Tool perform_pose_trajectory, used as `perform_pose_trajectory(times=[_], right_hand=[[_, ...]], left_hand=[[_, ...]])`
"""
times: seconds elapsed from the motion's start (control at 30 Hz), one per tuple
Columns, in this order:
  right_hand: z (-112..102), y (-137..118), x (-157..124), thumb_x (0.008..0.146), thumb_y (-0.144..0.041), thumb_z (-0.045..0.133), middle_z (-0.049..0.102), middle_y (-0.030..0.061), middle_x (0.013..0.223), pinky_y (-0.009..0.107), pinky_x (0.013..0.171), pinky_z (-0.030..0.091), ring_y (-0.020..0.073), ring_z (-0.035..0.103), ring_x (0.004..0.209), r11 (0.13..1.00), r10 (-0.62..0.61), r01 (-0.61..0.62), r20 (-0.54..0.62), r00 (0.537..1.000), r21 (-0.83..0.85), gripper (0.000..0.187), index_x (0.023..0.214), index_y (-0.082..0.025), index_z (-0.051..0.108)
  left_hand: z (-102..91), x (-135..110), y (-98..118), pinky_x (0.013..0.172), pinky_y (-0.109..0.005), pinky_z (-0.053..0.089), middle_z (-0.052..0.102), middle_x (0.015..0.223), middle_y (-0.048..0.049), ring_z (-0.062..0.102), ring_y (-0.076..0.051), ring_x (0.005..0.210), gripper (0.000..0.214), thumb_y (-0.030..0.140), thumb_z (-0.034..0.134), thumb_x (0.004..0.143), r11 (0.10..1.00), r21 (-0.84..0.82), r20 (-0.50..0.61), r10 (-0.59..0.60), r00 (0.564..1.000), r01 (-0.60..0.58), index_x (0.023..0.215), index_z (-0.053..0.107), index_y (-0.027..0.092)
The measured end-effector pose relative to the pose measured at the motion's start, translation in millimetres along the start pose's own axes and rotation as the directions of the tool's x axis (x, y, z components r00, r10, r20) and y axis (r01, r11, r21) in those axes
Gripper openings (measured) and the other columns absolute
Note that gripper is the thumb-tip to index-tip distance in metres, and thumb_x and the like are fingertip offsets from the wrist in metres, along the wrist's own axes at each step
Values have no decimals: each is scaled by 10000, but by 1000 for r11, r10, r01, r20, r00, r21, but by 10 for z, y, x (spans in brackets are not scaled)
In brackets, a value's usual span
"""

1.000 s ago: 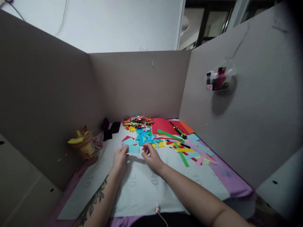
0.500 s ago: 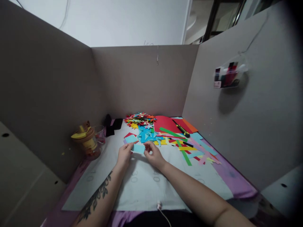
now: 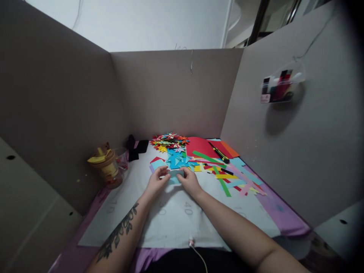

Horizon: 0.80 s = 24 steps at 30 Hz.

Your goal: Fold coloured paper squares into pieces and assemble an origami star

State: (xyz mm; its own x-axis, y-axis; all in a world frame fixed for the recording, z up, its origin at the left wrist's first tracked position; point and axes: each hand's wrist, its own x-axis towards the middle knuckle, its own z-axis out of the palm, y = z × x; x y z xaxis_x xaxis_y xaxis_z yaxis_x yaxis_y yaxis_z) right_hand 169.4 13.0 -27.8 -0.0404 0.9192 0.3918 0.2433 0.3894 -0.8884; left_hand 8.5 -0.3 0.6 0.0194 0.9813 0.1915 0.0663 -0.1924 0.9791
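Note:
A small light-blue sheet of paper is stretched between my two hands, just above the white mat. My left hand pinches its left edge, and my right hand pinches its right edge. The upper part of the sheet looks darker, as if it bends toward me. Right behind my hands lie a blue sheet with several small folded light-blue paper pieces on it. Beside my left fingers rest a few more paper squares, light blue, red and purple.
Folded paper stars are heaped at the back. To the right lie red paper, a yellow-and-black utility knife and scattered paper strips. A lidded cup stands at left. Grey panels enclose the table; a clear pouch hangs at right.
Both hands have shifted slightly right with the light-blue paper. The sheet was flat and now appears bent, its upper part darker, with both thumbs on its near side.

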Motion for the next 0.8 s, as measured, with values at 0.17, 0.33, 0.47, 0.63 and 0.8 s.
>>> perform_pose_trajectory(times=[0.17,0.33,0.47,0.63,0.8], right_hand=[[-30,22,16,679,-132,462,558,13,809,272,643,436,165,535,740,994,-106,105,-45,993,-9,278,945,-192,514],[-95,-103,-80,589,-53,503,550,65,1065,413,917,374,239,473,1022,771,-535,596,281,797,-223,441,1002,-208,518],[5,-135,-126,723,-103,559,575,76,1043,410,878,372,242,453,979,630,-523,669,422,741,-394,261,961,-208,569],[32,-88,-98,810,-135,526,598,55,861,363,787,380,215,460,862,596,-510,671,436,741,-442,94,822,-205,588],[40,-71,-121,760,-108,559,582,75,1049,389,853,353,236,445,980,585,-518,680,442,732,-441,262,999,-211,592]], left_hand=[[-7,2,-120,504,-211,366,572,597,18,491,-103,510,306,221,639,601,979,202,-17,25,1000,-21,895,635,137],[-69,27,-201,434,-172,288,461,508,72,415,-73,447,297,185,565,621,956,291,-117,-5,993,39,911,612,136],[-66,18,-200,418,-162,285,460,504,75,411,-66,433,299,169,557,619,965,241,-152,-67,986,103,912,583,120],[-19,-42,-204,399,-158,306,445,477,97,403,-61,383,396,137,547,626,963,203,-170,-143,975,177,1022,527,125],[27,-61,-269,384,-155,318,445,477,102,417,-66,383,410,181,578,661,979,145,-187,-113,976,141,1060,495,133]])
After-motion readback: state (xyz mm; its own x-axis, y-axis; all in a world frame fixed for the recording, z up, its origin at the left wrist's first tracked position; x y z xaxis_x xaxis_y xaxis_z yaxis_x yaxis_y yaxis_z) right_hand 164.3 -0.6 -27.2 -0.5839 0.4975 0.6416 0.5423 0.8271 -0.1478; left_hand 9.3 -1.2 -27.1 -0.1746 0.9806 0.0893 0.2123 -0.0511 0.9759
